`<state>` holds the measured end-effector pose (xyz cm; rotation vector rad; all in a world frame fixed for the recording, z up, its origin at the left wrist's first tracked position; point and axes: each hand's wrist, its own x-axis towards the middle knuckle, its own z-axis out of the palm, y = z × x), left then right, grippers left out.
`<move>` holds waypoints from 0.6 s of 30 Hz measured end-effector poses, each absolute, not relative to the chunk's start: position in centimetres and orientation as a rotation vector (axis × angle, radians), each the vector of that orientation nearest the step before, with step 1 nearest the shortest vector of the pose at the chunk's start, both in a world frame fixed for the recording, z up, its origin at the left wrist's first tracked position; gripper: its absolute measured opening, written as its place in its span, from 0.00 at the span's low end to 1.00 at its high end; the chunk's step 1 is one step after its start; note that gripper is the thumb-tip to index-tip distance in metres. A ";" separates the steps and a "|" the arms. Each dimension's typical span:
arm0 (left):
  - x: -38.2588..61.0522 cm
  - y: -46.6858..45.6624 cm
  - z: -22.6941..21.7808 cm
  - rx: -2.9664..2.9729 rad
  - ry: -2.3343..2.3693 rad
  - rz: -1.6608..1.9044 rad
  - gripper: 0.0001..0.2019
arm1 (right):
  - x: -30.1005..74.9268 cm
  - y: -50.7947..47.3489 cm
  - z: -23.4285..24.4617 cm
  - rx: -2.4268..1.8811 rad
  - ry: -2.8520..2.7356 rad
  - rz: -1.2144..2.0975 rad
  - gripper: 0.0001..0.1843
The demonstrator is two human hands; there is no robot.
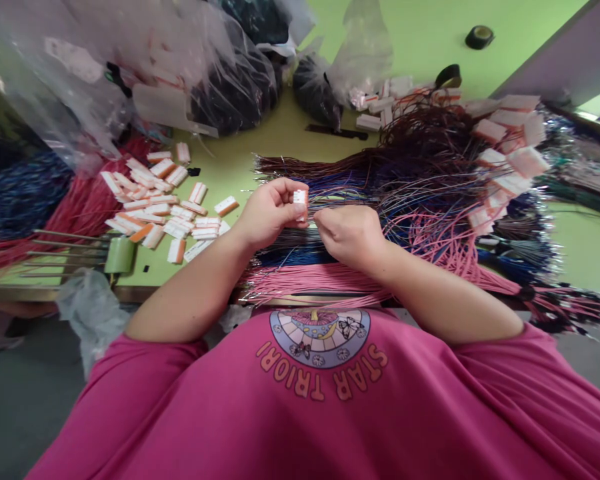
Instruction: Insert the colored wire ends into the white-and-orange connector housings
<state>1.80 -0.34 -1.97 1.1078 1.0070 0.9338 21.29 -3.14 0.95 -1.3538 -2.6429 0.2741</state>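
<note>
My left hand (273, 212) holds a small white and orange connector housing (301, 200) upright between thumb and fingers. Close to its right side is my right hand (353, 233), with thumb and forefinger pinched together; whatever they grip is too small to make out. Beneath both hands lie bundles of wires: brown (300, 165), blue (285, 257) and pink (310, 279), their bare-looking metal ends toward the left. A loose pile of similar white and orange housings (155, 200) spreads over the table left of my left hand.
Finished-looking wired housings (513, 160) lie at the right on tangled wires. Plastic bags (235, 73) with dark contents stand at the back. A green block with metal rods (120, 255) sits at the front left edge. A black tape roll (479, 37) lies back right.
</note>
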 end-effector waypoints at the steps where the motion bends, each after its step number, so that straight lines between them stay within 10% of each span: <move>1: 1.9 -0.4 -1.9 1.123 1.012 0.944 0.22 | 21.3 -3.1 0.8 -1.364 -2.623 0.302 0.18; 18: 2.6 -0.9 -1.9 1.354 1.031 0.994 0.16 | 21.6 -1.9 -0.1 -1.276 -2.154 0.927 0.11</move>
